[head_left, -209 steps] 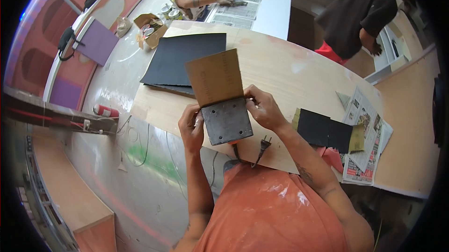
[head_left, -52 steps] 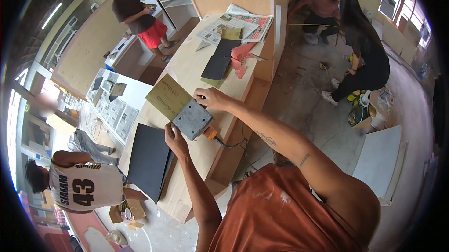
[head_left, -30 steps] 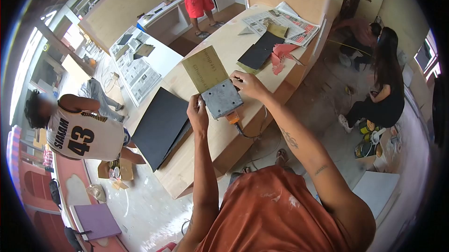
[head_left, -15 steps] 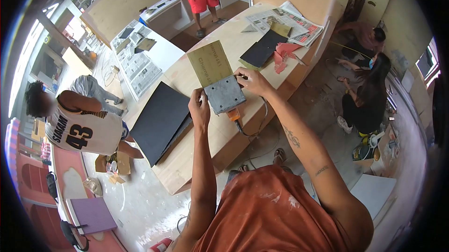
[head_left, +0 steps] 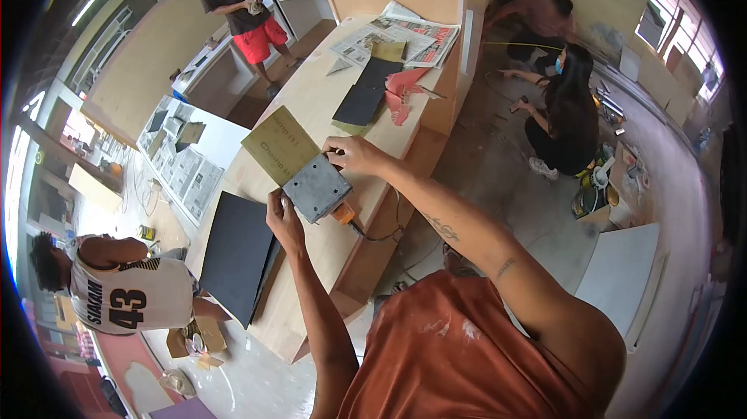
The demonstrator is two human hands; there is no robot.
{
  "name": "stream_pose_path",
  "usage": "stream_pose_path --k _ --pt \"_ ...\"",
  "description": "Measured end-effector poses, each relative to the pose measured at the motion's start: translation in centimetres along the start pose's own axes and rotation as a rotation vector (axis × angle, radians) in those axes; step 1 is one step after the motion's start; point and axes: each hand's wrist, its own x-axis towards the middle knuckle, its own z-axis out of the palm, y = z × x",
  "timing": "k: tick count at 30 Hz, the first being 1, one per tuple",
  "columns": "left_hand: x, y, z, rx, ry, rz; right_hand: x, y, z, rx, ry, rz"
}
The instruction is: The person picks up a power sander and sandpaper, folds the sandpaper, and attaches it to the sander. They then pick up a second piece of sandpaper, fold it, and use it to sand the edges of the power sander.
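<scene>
An orange sheet sander (head_left: 342, 213) lies upside down on the wooden workpiece, its grey pad (head_left: 317, 188) with several holes facing up. A sheet of sandpaper (head_left: 278, 143) with a brown printed back sticks out from the pad's far edge. My left hand (head_left: 285, 221) is closed at the pad's near left side, thumb and fingers together. At the pad's right corner, beside the sandpaper's edge, my right hand (head_left: 354, 156) is closed with bent fingers. Exactly what the fingertips press on is partly hidden.
Large black sandpaper sheets (head_left: 236, 254) lie at left on the wooden surface (head_left: 299, 306). Farther off are a smaller black sheet (head_left: 369, 92), torn red paper (head_left: 402, 94) and newspapers (head_left: 424, 42). A cord (head_left: 375, 238) hangs by the edge. Several people stand or crouch around.
My view has turned to the right, so the scene sits farther left. My hands stay at both sides of the sander, and the sandpaper still sticks out from its far edge.
</scene>
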Motion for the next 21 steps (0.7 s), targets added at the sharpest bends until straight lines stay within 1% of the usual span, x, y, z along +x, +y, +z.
stream_pose_path --k 8,11,21 --pt "0.2 -0.56 -0.24 0.004 -0.019 -0.039 -0.28 -0.39 -0.2 -0.031 -0.005 0.017" --pt "0.25 -1.03 -0.01 -0.017 -0.007 0.0 -0.23 -0.04 -0.13 -0.015 -0.005 0.007" --pt "0.09 -0.66 -0.04 -0.011 -0.013 -0.027 -0.48 -0.33 -0.1 -0.042 0.004 0.005"
